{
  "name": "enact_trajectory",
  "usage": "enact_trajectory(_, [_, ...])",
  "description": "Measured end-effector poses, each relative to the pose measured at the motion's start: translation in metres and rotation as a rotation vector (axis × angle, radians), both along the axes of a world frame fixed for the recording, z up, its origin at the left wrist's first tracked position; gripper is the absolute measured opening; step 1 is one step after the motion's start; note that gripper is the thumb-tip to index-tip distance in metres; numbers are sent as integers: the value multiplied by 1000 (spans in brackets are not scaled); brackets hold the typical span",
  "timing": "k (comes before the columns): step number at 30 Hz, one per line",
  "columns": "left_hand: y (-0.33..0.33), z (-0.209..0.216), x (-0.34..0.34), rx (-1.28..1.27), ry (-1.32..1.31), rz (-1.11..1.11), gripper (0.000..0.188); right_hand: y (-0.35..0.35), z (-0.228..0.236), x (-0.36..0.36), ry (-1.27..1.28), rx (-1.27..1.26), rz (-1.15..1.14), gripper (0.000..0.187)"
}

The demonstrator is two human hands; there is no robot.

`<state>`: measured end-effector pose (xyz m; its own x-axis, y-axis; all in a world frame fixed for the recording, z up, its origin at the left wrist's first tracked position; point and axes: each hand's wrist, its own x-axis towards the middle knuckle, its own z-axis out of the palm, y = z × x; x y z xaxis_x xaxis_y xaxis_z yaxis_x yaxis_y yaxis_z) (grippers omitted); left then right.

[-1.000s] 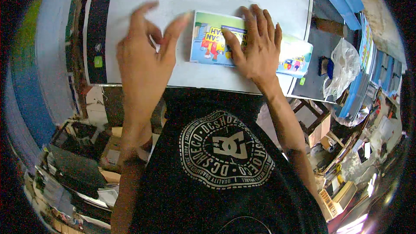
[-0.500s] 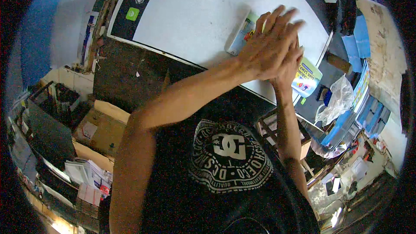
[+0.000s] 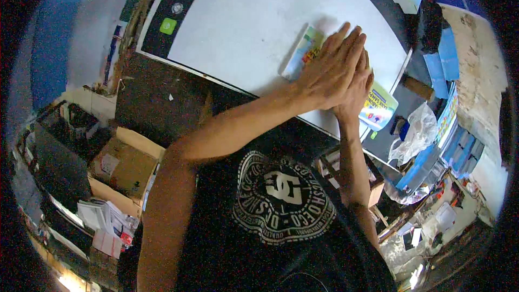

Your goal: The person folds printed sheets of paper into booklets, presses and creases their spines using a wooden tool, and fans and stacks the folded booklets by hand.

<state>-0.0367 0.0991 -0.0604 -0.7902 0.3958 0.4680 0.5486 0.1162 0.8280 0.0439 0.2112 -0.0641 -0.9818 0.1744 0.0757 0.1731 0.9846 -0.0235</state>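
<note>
Over a white board (image 3: 238,22), my left hand (image 3: 330,70) lies against my right hand (image 3: 359,88), overlapping it. The left fingers are straight and side by side, pointing away from me. Much of the right hand is covered; its visible fingers are also stretched out, and neither hand shows anything gripped. To the left of the hands lies a small printed booklet or stack of cards (image 3: 298,54) with a pale edge. A colourful printed piece with rounded corners (image 3: 379,109) shows beside the right hand. The hands hide whether the two pieces join.
A crumpled clear plastic bag (image 3: 419,130) lies right of the board, near a dark blue block (image 3: 400,128) and a brown roll (image 3: 418,89). Blue stacked material (image 3: 464,151) stands at the far right. Below left is an open cardboard box (image 3: 127,168) near some papers (image 3: 102,215).
The left fingers, spread and blurred before, now lie together and flatter. Both hands are slightly lower in the picture. The view has shifted a little.
</note>
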Motion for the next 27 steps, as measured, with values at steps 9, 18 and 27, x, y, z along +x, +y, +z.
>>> enact_trajectory(9, [6,-13,20,-488,184,28,51,31,25,23,-30,40,-86,66])
enact_trajectory(18, [9,-3,16,-635,235,-12,49,39,17,24,35,-145,-139,69])
enact_trajectory(27, [20,0,19,-735,301,-9,45,38,18,28,62,-136,-169,70])
